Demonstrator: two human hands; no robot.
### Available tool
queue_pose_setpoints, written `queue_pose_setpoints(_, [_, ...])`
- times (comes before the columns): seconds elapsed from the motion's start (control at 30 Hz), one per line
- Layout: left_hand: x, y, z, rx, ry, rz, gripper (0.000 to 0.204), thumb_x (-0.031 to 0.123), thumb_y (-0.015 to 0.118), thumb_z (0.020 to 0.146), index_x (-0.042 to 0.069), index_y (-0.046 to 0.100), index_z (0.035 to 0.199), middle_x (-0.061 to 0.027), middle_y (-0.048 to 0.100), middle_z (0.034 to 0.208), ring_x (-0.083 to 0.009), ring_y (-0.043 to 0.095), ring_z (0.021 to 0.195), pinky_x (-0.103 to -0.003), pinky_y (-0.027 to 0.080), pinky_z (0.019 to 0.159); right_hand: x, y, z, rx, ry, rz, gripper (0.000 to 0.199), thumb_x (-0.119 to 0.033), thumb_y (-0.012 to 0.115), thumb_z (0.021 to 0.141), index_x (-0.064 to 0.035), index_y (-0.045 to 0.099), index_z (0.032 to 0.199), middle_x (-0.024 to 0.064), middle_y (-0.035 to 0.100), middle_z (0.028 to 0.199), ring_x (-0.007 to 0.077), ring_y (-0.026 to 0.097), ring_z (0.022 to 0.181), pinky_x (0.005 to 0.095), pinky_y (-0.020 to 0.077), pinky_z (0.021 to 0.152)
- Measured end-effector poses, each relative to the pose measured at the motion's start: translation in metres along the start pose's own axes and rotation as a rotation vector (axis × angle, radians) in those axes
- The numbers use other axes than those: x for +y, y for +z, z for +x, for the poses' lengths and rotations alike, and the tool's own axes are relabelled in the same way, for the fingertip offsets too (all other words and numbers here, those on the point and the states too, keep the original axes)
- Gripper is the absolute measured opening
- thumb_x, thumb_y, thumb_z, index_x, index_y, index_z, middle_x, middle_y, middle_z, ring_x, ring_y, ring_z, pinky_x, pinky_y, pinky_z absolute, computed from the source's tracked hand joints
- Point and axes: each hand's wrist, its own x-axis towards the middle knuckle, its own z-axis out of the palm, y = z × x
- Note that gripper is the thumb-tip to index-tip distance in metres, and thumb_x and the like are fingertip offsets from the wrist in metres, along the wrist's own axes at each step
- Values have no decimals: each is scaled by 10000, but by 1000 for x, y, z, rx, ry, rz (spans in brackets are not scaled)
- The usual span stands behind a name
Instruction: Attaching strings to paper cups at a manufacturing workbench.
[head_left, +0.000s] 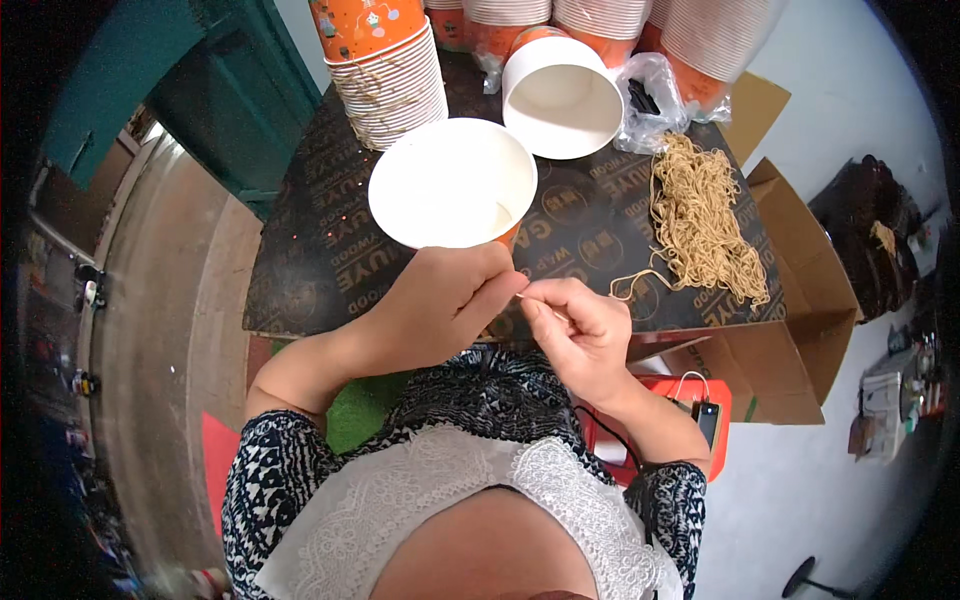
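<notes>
A large paper bucket [450, 185], white inside and orange outside, stands upright with its open mouth toward me. Just in front of its near side my left hand [440, 300] is closed, thumb and fingers pressed together. Fingertip to fingertip with it, my right hand [585, 335] is closed in a pinch. A short bit of thin tan cord [561, 318] shows at the right hand's fingers, and a pale tip appears between both hands. The left hand's fingers hide most of what they grip. To the right lies a loose heap of tan cords [705, 225], one strand straying toward my right hand.
Beyond the bucket, another white paper bucket [565, 100] lies on its side. Nested orange buckets with cords along their rims [390, 95] rise at the back left. More wrapped stacks [700, 45] and a clear plastic bag [650, 105] line the back. A cardboard box [800, 290] stands right of the dark table.
</notes>
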Motion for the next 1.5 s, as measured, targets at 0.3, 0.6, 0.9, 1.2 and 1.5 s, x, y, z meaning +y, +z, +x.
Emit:
queue_pose_setpoints(0.3, [-6, -1, -5, 12, 78, 64, 50, 22, 593, 893, -4, 551, 885, -173, 600, 731, -362, 592, 651, -392, 452, 583, -1, 10, 2, -23, 361, 533, 52, -42, 640, 927, 10, 639, 928, -90, 525, 707, -10, 421, 612, 181, 347, 531])
queue_pose_setpoints(0.6, [-16, -29, 21, 199, -10, 131, 24, 6, 594, 903, 0, 617, 897, 1, 564, 716, -49, 502, 670, -209, 427, 610, 31, 18, 12, 159, -3, 75, 78, 61, 632, 797, 5, 586, 770, 31, 521, 687, 81, 457, 565, 243, 367, 508])
queue_pose_setpoints(0.9, [-41, -38, 48, -107, -97, 79, 178, 79, 567, 923, -44, 674, 993, -52, 669, 809, -100, 600, 727, -259, 504, 690, 37, 24, 22, 179, 54, 22, 113, 54, 647, 793, 9, 552, 751, 55, 518, 681, 96, 456, 558, 259, 382, 508])
queue_pose_setpoints(1.2, [-39, -41, 54, -256, -138, 50, 244, 96, 614, 854, -46, 680, 1041, -185, 716, 888, -233, 696, 832, -340, 531, 773, 44, 27, 26, 168, 26, -11, 113, 46, 652, 790, 3, 553, 754, 63, 521, 681, 114, 480, 561, 266, 396, 515])
queue_pose_setpoints(1.5, [-47, -39, 63, -388, -67, 15, 250, 101, 610, 894, -37, 675, 1092, -103, 719, 926, -122, 640, 861, -285, 515, 811, 46, 28, 33, 160, 16, -16, 106, 43, 650, 790, 4, 556, 761, 69, 525, 684, 119, 490, 568, 273, 405, 520])
